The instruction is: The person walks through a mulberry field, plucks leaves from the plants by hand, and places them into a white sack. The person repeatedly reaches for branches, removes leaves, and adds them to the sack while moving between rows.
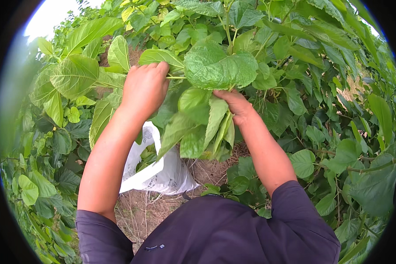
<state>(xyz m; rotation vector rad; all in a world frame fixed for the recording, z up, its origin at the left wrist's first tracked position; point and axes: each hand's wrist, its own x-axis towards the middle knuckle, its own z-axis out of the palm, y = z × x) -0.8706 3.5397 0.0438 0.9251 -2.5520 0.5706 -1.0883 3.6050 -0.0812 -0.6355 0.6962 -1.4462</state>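
Observation:
My left hand [147,84] is closed around a leafy green stem [175,78] that runs sideways, with broad leaves [75,76] sticking out to its left. Just right of it, my right hand [235,105] grips a bunch of broad toothed leaves [217,122], which hang down below the fingers. One large glossy leaf [221,66] covers the space between the hands and hides the right fingertips. Under the hands stands a white plastic bag [171,175], its mouth open and some green leaves [147,157] inside.
Dense leafy bushes [316,72] surround me on both sides and ahead. A branch [366,169] reaches in from the right at waist height. Bare soil [145,211] with dry stalks shows around the bag.

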